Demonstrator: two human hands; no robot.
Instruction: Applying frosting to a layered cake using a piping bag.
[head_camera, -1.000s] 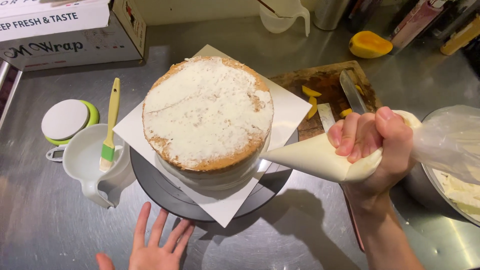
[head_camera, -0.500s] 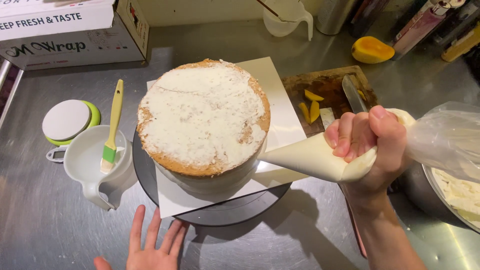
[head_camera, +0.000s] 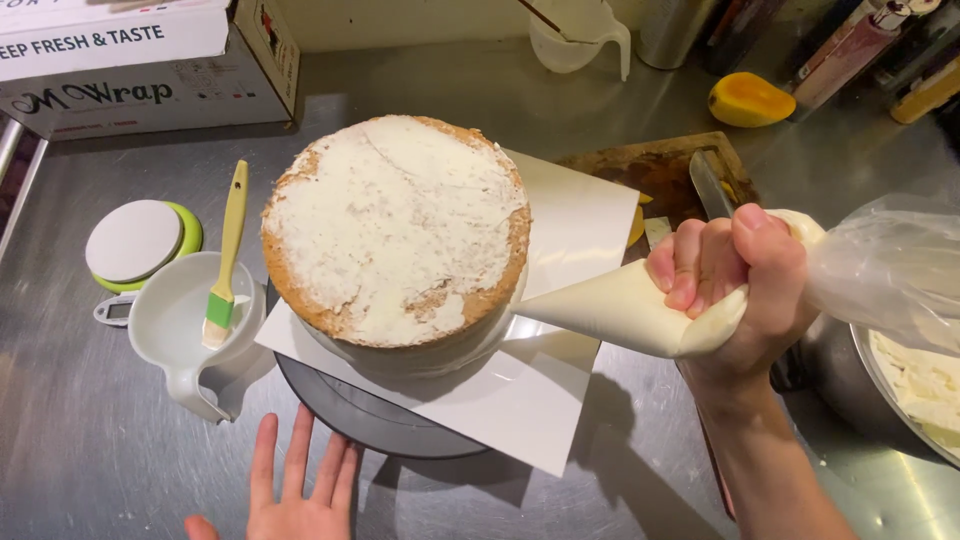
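A round layered cake (head_camera: 395, 230) with a thin white coat on top stands on a white square board (head_camera: 520, 400) over a dark turntable (head_camera: 350, 420). My right hand (head_camera: 735, 290) is shut on a cream-filled piping bag (head_camera: 610, 308), whose tip touches the cake's right side near the base. My left hand (head_camera: 295, 495) lies flat with fingers spread on the steel counter, its fingertips at the turntable's front edge.
A white jug (head_camera: 185, 335) holding a green-and-yellow pastry brush (head_camera: 225, 265) stands left of the cake, beside a small round scale (head_camera: 135, 245). Cardboard boxes (head_camera: 130, 60) sit at the back left. A wooden board with a knife (head_camera: 690, 175), a mango piece (head_camera: 748, 98) and a cream bowl (head_camera: 910, 385) are on the right.
The cake, board and turntable have turned, so the board's corners sit differently. The piping bag stays at the cake's right side, and my left hand stays at the turntable's front.
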